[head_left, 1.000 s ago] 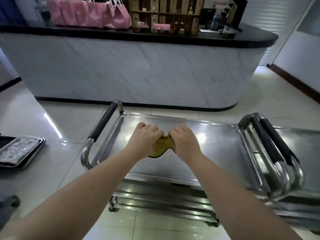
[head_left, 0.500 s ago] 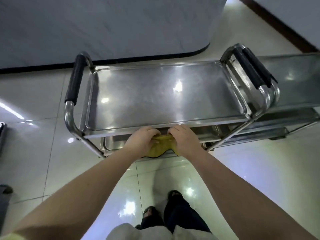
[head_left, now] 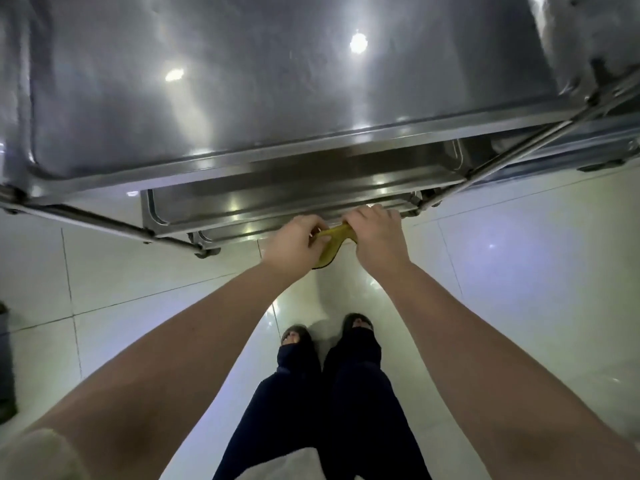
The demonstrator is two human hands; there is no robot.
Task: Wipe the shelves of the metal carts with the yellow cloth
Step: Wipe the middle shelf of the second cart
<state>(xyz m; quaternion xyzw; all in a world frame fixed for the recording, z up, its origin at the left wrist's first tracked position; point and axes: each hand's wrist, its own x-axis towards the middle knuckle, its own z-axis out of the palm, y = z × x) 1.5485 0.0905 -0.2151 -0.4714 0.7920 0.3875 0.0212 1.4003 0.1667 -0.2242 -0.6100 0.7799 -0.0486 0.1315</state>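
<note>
Head view: both arms reach forward and down, knuckles up
Left hand (head_left: 294, 245): fingers curled round the yellow cloth (head_left: 329, 252)
Right hand (head_left: 379, 237): grips its other end
Yellow cloth: bunched between the hands, by the metal cart's (head_left: 242, 98) lower shelf edge (head_left: 277, 216)

You're looking straight down over the metal cart (head_left: 207, 164), and the top shelf (head_left: 242, 81) fills the upper frame, ceiling lights glinting off it. Your left hand (head_left: 294, 245) and right hand (head_left: 379, 237) are close together, both gripping the bunched yellow cloth (head_left: 332, 242) right at the near rim of the lowest shelf (head_left: 242, 233). Below, your dark trousers (head_left: 332, 393) and sandalled feet (head_left: 294, 336) stand on the glossy pale floor tiles (head_left: 502, 271).
</note>
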